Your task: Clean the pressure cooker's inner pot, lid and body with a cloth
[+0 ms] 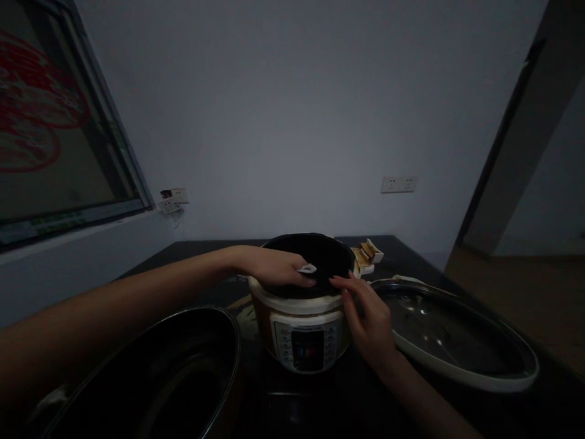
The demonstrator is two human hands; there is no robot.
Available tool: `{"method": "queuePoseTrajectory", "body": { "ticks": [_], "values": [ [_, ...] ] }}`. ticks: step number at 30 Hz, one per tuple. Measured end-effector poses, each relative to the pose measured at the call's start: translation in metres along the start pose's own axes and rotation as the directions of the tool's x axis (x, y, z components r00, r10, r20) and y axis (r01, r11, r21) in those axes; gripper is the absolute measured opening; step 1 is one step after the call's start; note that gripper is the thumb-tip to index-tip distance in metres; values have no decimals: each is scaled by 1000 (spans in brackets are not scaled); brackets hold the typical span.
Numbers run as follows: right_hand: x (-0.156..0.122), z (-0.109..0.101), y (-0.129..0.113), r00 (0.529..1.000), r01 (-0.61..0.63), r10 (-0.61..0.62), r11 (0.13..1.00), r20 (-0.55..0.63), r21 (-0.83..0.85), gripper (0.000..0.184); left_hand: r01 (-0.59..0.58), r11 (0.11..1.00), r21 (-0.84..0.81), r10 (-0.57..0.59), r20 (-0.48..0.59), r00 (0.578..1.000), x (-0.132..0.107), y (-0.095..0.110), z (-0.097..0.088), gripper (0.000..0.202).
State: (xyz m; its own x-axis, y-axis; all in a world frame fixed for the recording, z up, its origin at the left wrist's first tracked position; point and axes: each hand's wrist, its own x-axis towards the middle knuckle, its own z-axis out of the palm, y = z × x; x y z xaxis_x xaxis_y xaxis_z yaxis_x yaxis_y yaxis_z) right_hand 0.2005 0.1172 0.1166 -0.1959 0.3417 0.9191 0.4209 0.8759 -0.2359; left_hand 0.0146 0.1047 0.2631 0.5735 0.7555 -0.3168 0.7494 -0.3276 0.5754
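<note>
A white and brown electric cooker (265, 311) with a front control panel (307, 347) stands upright on a dark table. My left hand (278, 268) reaches over its rim into the dark opening. A small white piece of cloth or tissue (308, 268) pokes out between its closed fingers; the rest of it is hidden. At the right front of the rim is my right hand (368, 314), its bent fingers gripping the edge. The inside of the cooker (326, 256) is too dark to make out in detail.
A large dark inner pot (233, 332) stands at the front left. On the right lies a round glass lid (439, 329) with a pale rim. The cooker's hinge part (365, 253) sticks out at the back. Wall sockets (399, 184) are behind the dark table (292, 405).
</note>
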Motion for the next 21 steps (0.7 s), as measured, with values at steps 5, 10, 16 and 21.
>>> {"method": "queuePoseTrajectory", "body": {
  "ticks": [5,10,16,21],
  "values": [
    [7,-5,1,1000,-11,13,994,22,-104,18,85,995,-54,-79,107,991,35,-12,7,35],
    [11,-5,0,998,49,-38,975,57,-217,20,189,897,-400,-108,218,970,63,-26,27,44],
    [9,-5,-1,996,34,-13,970,86,-241,23,244,845,-476,-95,316,944,70,-36,35,51],
    [11,-7,0,994,45,-24,976,103,-214,27,270,892,-363,-160,304,939,54,-44,17,53]
  ]
}}
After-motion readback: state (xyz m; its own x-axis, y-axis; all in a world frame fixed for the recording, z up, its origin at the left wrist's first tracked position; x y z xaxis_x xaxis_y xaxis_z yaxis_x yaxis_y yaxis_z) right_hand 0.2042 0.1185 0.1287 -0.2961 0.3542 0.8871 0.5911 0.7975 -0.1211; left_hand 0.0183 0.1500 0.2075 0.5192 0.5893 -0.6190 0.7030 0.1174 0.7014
